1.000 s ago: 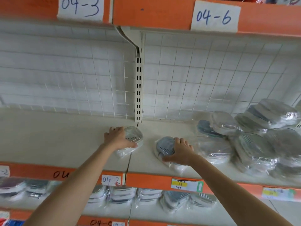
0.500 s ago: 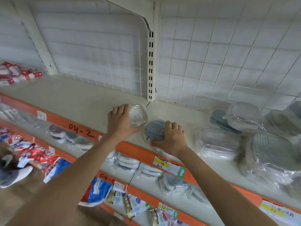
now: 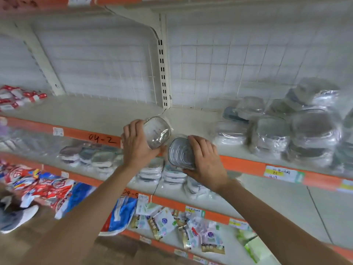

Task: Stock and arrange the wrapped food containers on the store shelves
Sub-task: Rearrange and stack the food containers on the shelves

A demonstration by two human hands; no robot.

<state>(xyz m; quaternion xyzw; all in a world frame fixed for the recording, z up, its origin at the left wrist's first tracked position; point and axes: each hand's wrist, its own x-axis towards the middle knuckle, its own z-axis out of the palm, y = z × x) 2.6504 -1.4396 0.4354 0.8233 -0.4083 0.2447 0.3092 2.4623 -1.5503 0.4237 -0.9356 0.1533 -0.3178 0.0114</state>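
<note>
Since a second earlier both containers had left the shelf (image 3: 99, 115). They had been lying flat on its deck; at inspection each was lifted, tipped up and drawn out past the orange front edge, over the lower tier. The view had also swung down and left.

The left hand (image 3: 136, 144) gripped the clear container (image 3: 157, 131), fingers curled over its left rim and the thumb under its lower edge. The right hand (image 3: 205, 159) gripped the grey container (image 3: 180, 153), fingers wrapped over its top right edge and the thumb under its base. Neither hand had any slack; both were closed round their loads.

The two containers sat just beside each other, apparently not touching, though blur left that uncertain. Both stood in front of the shelf lip, near the upright post (image 3: 163, 73), well apart from the wrapped stack (image 3: 282, 131) further right.

Orientation: the clear container's broad face was turned toward the camera and slightly right, its long axis running from upper left to lower right. The grey container's ribbed face pointed left and toward the camera, its long axis close to upright, leaning a little right.

Judgement: the pair was being taken off this tier, probably for the row of like items (image 3: 152, 172) below. Placement was not yet done.
</note>
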